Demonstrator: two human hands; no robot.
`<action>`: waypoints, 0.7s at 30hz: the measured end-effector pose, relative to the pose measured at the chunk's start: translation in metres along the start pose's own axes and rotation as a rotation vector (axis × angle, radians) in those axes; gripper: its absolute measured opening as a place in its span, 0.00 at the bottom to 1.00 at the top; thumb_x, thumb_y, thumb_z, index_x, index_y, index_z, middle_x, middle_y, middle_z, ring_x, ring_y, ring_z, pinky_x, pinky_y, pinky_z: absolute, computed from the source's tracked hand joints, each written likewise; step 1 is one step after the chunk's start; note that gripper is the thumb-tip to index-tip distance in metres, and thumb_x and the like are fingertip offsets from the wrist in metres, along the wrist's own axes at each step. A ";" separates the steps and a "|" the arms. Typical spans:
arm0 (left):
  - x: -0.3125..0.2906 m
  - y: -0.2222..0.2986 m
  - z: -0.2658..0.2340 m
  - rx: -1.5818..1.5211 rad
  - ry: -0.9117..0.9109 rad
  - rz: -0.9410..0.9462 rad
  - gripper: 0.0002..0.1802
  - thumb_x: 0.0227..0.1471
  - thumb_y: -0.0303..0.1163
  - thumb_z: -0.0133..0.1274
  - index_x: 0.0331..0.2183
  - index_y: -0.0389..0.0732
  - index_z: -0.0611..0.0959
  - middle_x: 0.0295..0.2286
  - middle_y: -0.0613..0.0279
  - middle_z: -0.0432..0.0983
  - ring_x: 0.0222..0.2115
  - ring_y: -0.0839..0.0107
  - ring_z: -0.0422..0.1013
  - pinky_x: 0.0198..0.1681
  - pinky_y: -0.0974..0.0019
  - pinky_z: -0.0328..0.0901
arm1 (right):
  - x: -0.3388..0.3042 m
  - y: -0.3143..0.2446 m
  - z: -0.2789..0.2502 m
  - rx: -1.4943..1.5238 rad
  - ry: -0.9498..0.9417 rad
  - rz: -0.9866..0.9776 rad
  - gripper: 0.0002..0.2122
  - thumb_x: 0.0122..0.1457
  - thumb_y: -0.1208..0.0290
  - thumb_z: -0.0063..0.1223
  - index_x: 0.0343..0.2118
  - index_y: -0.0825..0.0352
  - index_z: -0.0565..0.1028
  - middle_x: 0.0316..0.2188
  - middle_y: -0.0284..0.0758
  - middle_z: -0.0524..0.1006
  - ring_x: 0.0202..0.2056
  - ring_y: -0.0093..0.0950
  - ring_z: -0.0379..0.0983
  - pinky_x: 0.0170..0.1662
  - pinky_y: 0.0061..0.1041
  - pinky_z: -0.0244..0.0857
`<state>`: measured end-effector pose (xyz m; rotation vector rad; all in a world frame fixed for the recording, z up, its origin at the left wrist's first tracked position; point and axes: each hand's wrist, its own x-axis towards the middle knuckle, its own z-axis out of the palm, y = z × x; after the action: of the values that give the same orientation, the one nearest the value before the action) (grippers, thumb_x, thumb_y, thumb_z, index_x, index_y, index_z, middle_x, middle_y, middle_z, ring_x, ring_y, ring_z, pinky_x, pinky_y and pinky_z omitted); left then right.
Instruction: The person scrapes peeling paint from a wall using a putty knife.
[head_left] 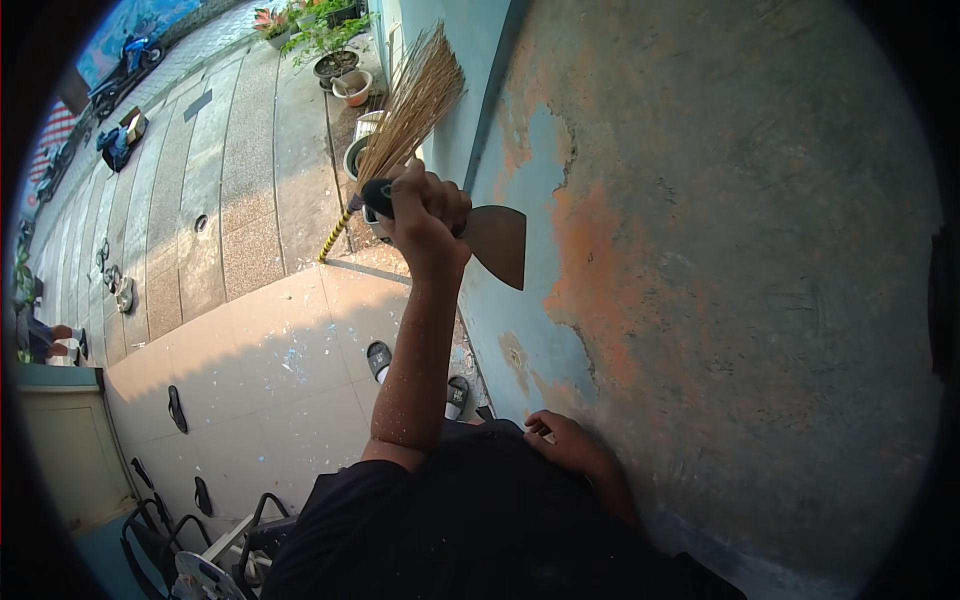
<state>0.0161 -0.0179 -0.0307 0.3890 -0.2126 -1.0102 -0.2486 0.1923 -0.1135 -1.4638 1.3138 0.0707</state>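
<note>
My left hand (425, 210) is raised in front of the wall and closed around the dark handle of a paint scraper (500, 245). Its wide metal blade points right, toward the wall (720, 250), where blue paint has come away in large patches, baring grey and orange-stained plaster. Whether the blade touches the wall I cannot tell. Low beside my body, my right hand (568, 440) hangs near the wall, fingers loosely bent and apart, with no tool visible in it. Behind my left hand a stick broom (420, 95) stands bristles up, its yellow-and-black handle slanting down.
Paint flakes (290, 355) litter the tiled floor (240, 390). Loose sandals (177, 408) lie to the left, and a folded metal-framed object (225, 545) stands at lower left. Potted plants (335, 65) line the far end of the wall. A person's legs (65, 340) show at the left edge.
</note>
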 end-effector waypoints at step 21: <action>-0.001 0.015 -0.009 0.028 -0.002 -0.012 0.20 0.60 0.35 0.46 0.17 0.51 0.60 0.11 0.77 0.47 0.10 0.82 0.44 0.15 0.72 0.45 | 0.002 0.008 0.004 0.003 0.020 -0.004 0.18 0.61 0.60 0.56 0.47 0.69 0.74 0.39 0.41 0.79 0.43 0.32 0.76 0.48 0.32 0.69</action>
<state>0.0304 -0.0082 -0.0329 0.4155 -0.2264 -1.0207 -0.2513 0.1954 -0.1219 -1.4682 1.3262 0.0512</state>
